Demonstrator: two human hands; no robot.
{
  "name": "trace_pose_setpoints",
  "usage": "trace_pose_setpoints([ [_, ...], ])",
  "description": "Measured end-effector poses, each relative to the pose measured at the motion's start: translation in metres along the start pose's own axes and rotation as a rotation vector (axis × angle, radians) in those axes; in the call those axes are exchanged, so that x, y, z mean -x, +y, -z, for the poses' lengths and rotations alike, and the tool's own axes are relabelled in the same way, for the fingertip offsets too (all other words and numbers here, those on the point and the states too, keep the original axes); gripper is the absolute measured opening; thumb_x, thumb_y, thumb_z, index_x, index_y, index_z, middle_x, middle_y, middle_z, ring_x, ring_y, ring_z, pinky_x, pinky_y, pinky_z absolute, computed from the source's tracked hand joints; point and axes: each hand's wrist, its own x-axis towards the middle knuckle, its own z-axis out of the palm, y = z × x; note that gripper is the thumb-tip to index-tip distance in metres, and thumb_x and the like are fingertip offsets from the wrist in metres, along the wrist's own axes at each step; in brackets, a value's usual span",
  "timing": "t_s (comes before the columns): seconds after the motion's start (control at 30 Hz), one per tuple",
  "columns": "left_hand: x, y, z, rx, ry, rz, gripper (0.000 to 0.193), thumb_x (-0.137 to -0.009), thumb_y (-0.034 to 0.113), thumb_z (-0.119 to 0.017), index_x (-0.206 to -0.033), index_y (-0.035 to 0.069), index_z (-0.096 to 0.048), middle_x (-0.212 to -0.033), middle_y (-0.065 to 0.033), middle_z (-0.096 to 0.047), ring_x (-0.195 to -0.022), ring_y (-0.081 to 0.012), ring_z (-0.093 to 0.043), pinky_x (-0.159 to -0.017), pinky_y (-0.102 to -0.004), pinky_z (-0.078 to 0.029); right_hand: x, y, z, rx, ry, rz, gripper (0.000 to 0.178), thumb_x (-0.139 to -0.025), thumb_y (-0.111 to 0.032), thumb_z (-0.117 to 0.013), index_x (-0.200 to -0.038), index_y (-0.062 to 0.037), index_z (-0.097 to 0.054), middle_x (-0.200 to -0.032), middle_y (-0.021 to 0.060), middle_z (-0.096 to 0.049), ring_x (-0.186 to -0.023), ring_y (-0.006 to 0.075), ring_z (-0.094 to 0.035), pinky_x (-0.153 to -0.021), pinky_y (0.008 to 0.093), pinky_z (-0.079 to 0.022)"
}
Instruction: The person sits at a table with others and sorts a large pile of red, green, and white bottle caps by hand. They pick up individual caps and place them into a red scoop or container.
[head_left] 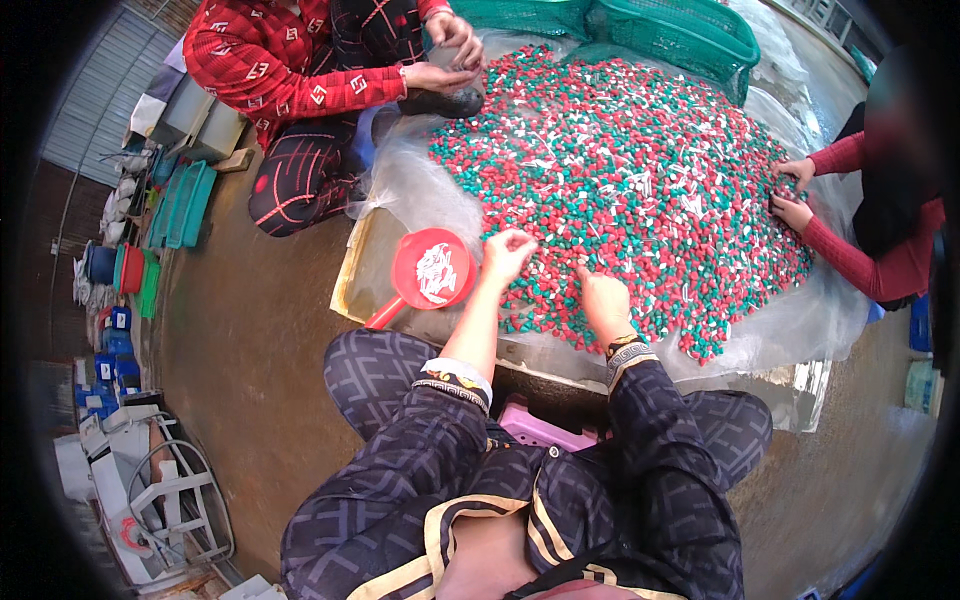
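A wide heap of small red, green and white pieces [640,180] lies spread in front of me, with thin white slivers mixed in. My left hand [508,258] hovers over its near left edge, thumb and fingertips pinched together; whatever they hold is too small to make out. Lower down, my right hand [605,302] touches the heap with its fingertips, the other fingers curled in, and anything between them is hidden. Just left of my left forearm sits a red plastic scoop [405,268] with a handle, holding a small pile of white slivers [436,272].
Clear plastic sheeting [415,200] lies under the heap. Green baskets [680,40] stand behind it. One person in a red patterned sleeve [310,92] sits far left; another's hands [792,195] work at the right edge. A pink stool [545,428] is beneath me.
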Motion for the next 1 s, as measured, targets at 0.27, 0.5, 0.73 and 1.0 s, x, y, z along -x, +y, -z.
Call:
trace_pose_setpoints([
  [0.27, -0.001, 0.010, 0.028, 0.191, 0.009, 0.202, 0.027, -0.077, 0.023, -0.071, -0.096, 0.005, -0.064, -0.078, -0.0049, -0.065, -0.070, -0.0148, -0.062, -0.063, -0.0302, -0.050, -0.013, -0.013, 0.011, 0.061, -0.137, 0.116, 0.020, -0.088, -0.013, -0.047, -0.084, -0.0087, -0.066, -0.072, 0.0087, -0.067, -0.066, 0.0245, -0.067, -0.056, 0.0368, -0.053],
  [0.5, 0.009, 0.007, -0.012, -0.919, 0.299, 0.160, 0.028, -0.072, 0.029, -0.074, -0.092, 0.010, -0.067, -0.089, -0.0111, -0.068, -0.087, -0.0282, -0.065, -0.077, -0.0412, -0.050, -0.006, -0.003, 0.012, 0.014, -0.098, 0.061, 0.016, -0.087, -0.011, -0.048, -0.087, -0.0071, -0.064, -0.072, 0.0097, -0.067, -0.067, 0.0243, -0.067, -0.056, 0.0363, -0.053],
  [0.73, -0.001, -0.014, -0.007, -0.709, 0.263, 0.087, 0.024, -0.066, 0.017, -0.072, -0.089, 0.009, -0.067, -0.081, -0.0092, -0.067, -0.082, -0.0234, -0.065, -0.071, -0.0363, -0.051, -0.003, 0.013, 0.003, -0.173, -0.128, -0.151, 0.027, -0.080, -0.017, -0.059, -0.105, -0.0216, -0.066, -0.077, 0.0093, -0.067, -0.076, 0.0272, -0.066, -0.066, 0.0402, -0.052],
  [1.0, -0.008, -0.020, 0.010, -0.719, 0.178, 0.203, 0.024, -0.065, 0.018, -0.073, -0.087, 0.010, -0.070, -0.080, -0.0096, -0.069, -0.078, -0.0213, -0.066, -0.074, -0.0337, -0.051, -0.002, 0.010, 0.004, -0.104, -0.064, -0.060, 0.018, -0.079, -0.013, -0.055, -0.094, -0.0120, -0.066, -0.070, 0.0123, -0.065, -0.067, 0.0280, -0.066, -0.059, 0.0400, -0.053],
])
